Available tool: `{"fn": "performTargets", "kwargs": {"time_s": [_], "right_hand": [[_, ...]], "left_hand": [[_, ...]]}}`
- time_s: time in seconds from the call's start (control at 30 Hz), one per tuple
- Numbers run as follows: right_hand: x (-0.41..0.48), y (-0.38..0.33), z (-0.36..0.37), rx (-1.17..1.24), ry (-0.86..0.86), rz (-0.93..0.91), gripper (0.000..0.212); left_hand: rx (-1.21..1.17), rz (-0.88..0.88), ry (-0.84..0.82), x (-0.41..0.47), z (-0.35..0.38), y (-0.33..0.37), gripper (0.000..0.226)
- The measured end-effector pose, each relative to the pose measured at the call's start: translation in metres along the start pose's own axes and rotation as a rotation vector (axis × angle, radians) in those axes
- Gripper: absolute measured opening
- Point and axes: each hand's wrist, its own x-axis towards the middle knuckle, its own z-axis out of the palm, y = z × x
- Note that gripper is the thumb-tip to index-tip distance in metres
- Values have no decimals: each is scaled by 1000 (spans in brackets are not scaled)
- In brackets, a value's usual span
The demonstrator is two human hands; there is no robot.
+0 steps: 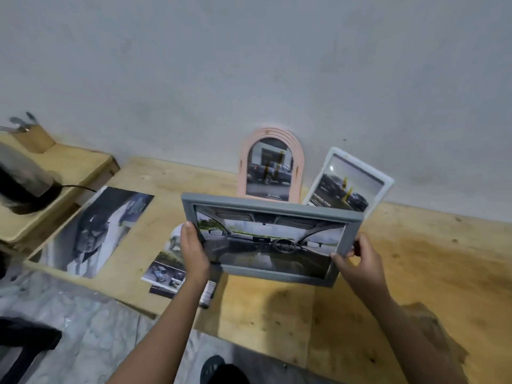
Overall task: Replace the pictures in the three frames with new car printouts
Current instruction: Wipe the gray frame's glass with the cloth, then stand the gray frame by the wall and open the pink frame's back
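- Left hand (194, 252): fingers wrapped round the left rail of the grey frame, thumb on the front beside the glass.
- Right hand (361, 259): pinches the lower right corner of the same frame, thumb tip on the front face, fingers curled behind the rail.
- Grey frame (273, 209): rectangular, landscape format. Held clear above the tabletop between both hands, face to the camera, right end lower than the left.
- Car-interior picture (266, 245): sits in the grey frame and shows a windscreen, dashboard and steering wheel.
- Pink arched frame (242, 167): stands upright on the tabletop against the wall, just behind the grey frame. Holds a picture of a dark pickup.
- White frame (361, 166): rectangular, just right of the pink one, leaning on the wall and tilted rightward. Holds a picture of dark vehicles.
- Small printouts (164, 270): overlapping sheets flat on the tabletop, partly hidden under the left wrist.
- Large printout (94, 231): flat on the tabletop, left of the small sheets. Dark car image, blurred.
- Tabletop (415, 259): pale wood.
- Wooden shelf (72, 167): far left, bearing a blurred dark object (25, 187) and a wooden block (33, 141) of utensils.
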Motion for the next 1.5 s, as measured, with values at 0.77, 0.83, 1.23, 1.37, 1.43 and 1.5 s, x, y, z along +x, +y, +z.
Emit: {"fn": "performTargets", "kwargs": {"time_s": [0.77, 0.83, 1.23, 1.37, 1.43, 1.5], "right_hand": [[239, -182, 292, -163, -40, 156, 40], [248, -179, 303, -212, -49, 194, 37], [284, -178, 336, -371, 8, 311, 21], [285, -174, 338, -358, 37, 314, 20], [284, -174, 341, -338, 58, 317, 21], [284, -175, 341, -302, 83, 325, 21]], "left_hand": [[365, -145, -210, 416, -93, 21, 53], [330, -214, -209, 429, -86, 10, 55], [202, -367, -230, 482, -59, -25, 58], [110, -485, -232, 498, -50, -52, 95], [72, -514, -198, 501, -47, -55, 90], [88, -463, -146, 494, -43, -43, 59]]}}
